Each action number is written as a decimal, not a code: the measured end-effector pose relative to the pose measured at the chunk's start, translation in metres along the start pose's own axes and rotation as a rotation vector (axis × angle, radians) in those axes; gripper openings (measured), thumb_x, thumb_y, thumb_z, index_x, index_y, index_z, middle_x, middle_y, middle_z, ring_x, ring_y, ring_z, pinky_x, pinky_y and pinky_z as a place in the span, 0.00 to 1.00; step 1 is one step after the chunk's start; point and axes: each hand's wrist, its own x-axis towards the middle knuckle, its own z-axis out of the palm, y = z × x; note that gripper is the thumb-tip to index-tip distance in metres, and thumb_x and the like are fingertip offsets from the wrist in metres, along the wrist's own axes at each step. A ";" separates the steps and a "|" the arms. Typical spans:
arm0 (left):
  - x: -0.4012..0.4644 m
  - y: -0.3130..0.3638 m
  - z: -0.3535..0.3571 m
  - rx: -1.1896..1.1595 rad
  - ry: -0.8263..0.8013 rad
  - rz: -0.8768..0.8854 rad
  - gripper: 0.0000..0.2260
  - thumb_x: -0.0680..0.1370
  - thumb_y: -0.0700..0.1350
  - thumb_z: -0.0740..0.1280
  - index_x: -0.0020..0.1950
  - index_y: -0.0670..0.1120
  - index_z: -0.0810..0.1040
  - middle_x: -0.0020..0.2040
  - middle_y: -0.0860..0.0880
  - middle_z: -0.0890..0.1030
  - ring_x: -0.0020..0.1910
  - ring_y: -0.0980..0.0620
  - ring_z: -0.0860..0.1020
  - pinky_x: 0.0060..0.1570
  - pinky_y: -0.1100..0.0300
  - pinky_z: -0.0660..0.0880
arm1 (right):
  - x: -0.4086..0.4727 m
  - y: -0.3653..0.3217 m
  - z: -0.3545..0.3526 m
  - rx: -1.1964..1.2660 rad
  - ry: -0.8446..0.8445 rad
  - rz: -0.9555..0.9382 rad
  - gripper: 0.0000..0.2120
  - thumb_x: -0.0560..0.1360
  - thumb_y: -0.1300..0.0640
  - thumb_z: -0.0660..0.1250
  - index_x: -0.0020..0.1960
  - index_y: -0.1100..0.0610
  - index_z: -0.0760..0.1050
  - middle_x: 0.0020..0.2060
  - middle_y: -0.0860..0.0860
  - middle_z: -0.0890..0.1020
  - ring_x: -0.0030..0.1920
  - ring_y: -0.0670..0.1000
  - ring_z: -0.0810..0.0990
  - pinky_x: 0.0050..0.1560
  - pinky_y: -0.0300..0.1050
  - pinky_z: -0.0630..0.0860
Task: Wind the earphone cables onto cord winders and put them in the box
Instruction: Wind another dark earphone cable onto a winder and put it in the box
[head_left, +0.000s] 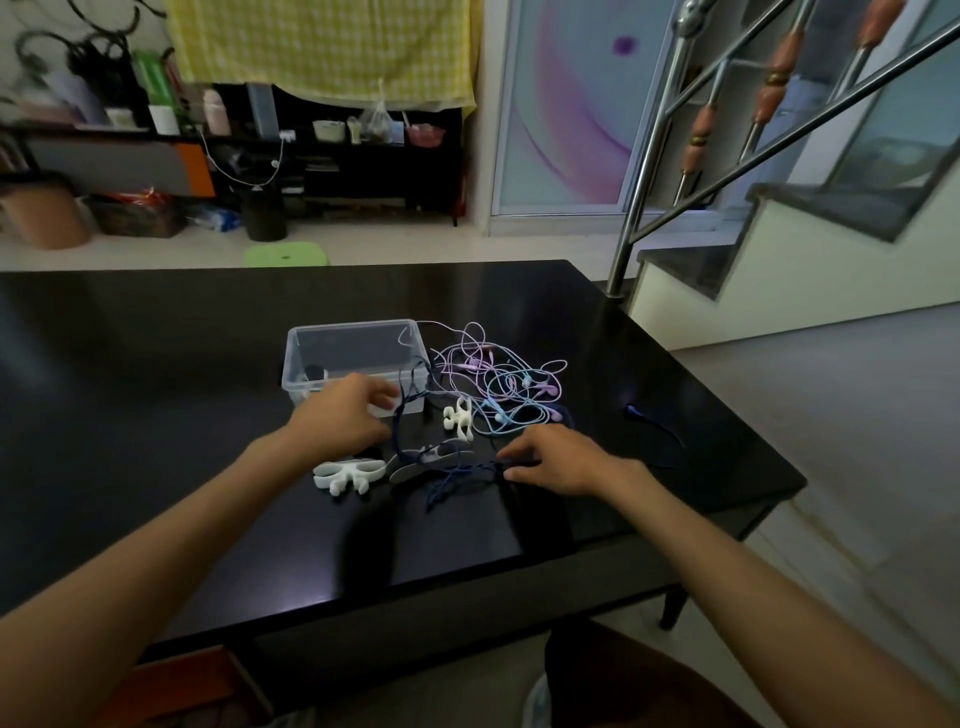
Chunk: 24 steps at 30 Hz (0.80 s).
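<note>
Black and glossy, the table (156, 415) fills the head view, with both bare forearms reaching in from the near edge. A clear plastic box (358, 332) stands open near the middle, something small and dark lying in its left corner. Just right of the box sprawls a loose tangle of pink and pale blue earphone cables (506, 387). A white cord winder (459, 418) lies at the tangle's near-left edge, and a second white winder (349, 474) lies below the left hand. Beside that one sits a grey winder (428, 460) with a dark blue cable (447, 480) across it — the cable runs up toward the box and right toward the right hand. The left hand (340, 418) hovers at the box's front wall, fingers curled; whether it grips the blue cable is unclear. The right hand (553, 460) pinches the dark cable's end between fingertips, low over the table. Another dark strand (655, 428) lies apart, further right.
</note>
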 end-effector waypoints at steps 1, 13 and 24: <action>0.000 0.001 0.001 0.024 0.044 -0.002 0.21 0.73 0.38 0.69 0.66 0.46 0.73 0.61 0.48 0.79 0.56 0.49 0.78 0.57 0.50 0.76 | 0.000 0.001 0.006 -0.009 0.039 0.008 0.15 0.76 0.51 0.66 0.62 0.50 0.78 0.57 0.47 0.81 0.58 0.47 0.78 0.58 0.45 0.73; 0.033 0.070 0.039 0.212 -0.235 0.385 0.20 0.74 0.57 0.69 0.60 0.47 0.78 0.58 0.46 0.79 0.55 0.53 0.76 0.57 0.58 0.70 | -0.010 0.007 -0.065 0.599 0.157 -0.111 0.07 0.72 0.61 0.72 0.49 0.61 0.80 0.41 0.53 0.85 0.38 0.42 0.82 0.42 0.34 0.77; 0.039 0.046 -0.002 -0.956 -0.140 -0.161 0.10 0.79 0.48 0.64 0.40 0.45 0.76 0.25 0.54 0.68 0.24 0.58 0.66 0.37 0.64 0.73 | -0.013 0.090 -0.095 0.347 0.551 0.206 0.11 0.76 0.56 0.68 0.55 0.58 0.81 0.33 0.50 0.80 0.32 0.44 0.75 0.39 0.36 0.72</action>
